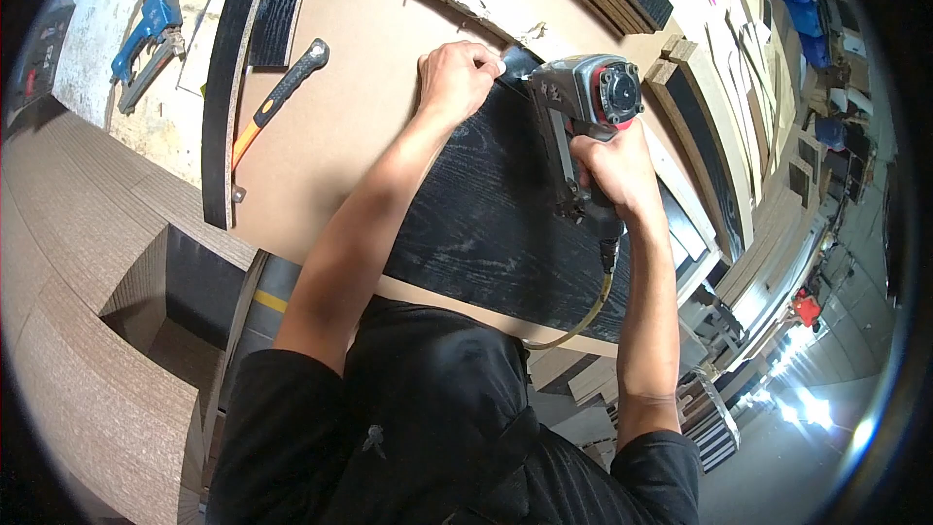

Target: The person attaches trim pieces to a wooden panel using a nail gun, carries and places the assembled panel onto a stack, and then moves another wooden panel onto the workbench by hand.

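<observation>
Grey nail gun (573,83) in right grip (618,171) (closed)

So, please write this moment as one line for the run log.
left hand: at black panel, far end | right hand: grips nail gun | hammer: lies left of panel

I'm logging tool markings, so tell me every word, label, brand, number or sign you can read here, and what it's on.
No text reads clearly enough to quote.
Nail gun in the right hand: side markings too small and blurred to read.
Hammer: no lettering can be made out.
Blue staple gun: no lettering can be made out.
Black clothing: one small pale mark, too unclear to read.
</observation>
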A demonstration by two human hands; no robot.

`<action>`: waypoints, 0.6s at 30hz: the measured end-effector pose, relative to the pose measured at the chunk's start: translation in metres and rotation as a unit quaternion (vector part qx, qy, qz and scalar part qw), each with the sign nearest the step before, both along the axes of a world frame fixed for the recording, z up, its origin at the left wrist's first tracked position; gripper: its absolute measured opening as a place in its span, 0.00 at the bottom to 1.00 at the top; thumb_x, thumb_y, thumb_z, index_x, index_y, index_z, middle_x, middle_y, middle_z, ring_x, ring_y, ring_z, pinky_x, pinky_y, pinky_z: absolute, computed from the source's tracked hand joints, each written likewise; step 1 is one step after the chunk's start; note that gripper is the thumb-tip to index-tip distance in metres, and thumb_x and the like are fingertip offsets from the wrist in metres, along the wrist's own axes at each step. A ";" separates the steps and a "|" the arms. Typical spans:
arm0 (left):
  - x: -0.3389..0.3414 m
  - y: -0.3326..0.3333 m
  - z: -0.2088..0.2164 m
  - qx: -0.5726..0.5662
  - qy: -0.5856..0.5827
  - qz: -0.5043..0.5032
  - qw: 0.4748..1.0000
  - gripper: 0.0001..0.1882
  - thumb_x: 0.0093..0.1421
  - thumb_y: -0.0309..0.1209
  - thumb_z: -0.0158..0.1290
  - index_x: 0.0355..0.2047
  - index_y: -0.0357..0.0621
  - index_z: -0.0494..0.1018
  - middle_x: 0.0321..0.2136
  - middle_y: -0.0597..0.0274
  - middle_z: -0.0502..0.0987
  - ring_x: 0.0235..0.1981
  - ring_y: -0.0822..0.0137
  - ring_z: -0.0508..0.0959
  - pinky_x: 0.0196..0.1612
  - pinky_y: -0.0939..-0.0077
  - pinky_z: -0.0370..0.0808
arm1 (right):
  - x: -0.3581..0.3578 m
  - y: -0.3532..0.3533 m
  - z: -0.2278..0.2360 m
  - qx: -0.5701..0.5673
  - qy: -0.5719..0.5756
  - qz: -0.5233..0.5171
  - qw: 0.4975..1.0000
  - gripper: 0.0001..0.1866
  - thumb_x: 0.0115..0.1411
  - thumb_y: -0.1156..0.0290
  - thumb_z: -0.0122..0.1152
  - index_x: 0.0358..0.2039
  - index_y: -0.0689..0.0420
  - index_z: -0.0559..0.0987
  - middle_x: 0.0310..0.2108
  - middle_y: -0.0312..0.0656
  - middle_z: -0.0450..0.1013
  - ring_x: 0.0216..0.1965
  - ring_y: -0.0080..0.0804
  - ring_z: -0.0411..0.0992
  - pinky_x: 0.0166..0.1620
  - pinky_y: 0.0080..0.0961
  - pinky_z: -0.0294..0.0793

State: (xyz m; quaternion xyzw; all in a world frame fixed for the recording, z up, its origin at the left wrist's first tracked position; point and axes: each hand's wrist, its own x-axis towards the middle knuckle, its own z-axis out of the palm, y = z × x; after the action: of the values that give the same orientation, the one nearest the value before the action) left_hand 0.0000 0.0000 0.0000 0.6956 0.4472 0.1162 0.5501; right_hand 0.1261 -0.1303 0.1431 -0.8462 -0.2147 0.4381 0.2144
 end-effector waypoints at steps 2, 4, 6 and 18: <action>-0.001 -0.001 0.004 -0.007 0.015 -0.005 1.000 0.06 0.52 0.33 0.59 0.28 0.49 0.83 0.32 0.62 0.82 0.36 0.60 0.81 0.46 0.69 0.74 | -0.002 0.001 0.003 -0.007 -0.003 -0.007 1.000 0.06 0.46 0.78 0.56 0.27 0.65 0.76 0.16 0.41 0.73 0.14 0.26 0.70 0.22 0.27 0.70; 0.001 0.004 0.007 0.005 0.018 -0.013 1.000 0.06 0.53 0.32 0.59 0.30 0.46 0.82 0.31 0.60 0.82 0.34 0.62 0.81 0.43 0.71 0.75 | -0.004 0.007 0.003 -0.001 -0.021 0.000 1.000 0.07 0.46 0.77 0.57 0.27 0.65 0.76 0.16 0.42 0.73 0.15 0.26 0.71 0.23 0.27 0.71; 0.001 0.007 0.007 0.019 0.022 -0.023 0.999 0.06 0.54 0.31 0.60 0.31 0.44 0.82 0.29 0.59 0.82 0.32 0.65 0.81 0.40 0.72 0.75 | -0.003 0.010 0.002 0.007 -0.037 0.007 0.999 0.08 0.45 0.77 0.57 0.28 0.66 0.76 0.17 0.43 0.73 0.16 0.27 0.71 0.23 0.27 0.71; 0.002 0.020 0.025 0.020 -0.006 0.009 1.000 0.11 0.55 0.34 0.58 0.34 0.41 0.81 0.32 0.55 0.82 0.33 0.63 0.81 0.40 0.72 0.75 | -0.031 -0.095 0.021 0.054 -0.029 -0.088 0.994 0.14 0.44 0.81 0.57 0.35 0.63 0.72 0.19 0.35 0.68 0.17 0.24 0.68 0.22 0.24 0.69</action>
State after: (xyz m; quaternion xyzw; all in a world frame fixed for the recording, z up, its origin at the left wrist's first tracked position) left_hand 0.0020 0.0196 0.0253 0.7021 0.4476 0.1340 0.5374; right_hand 0.0951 -0.2254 0.1641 -0.8615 -0.1691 0.3804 0.2908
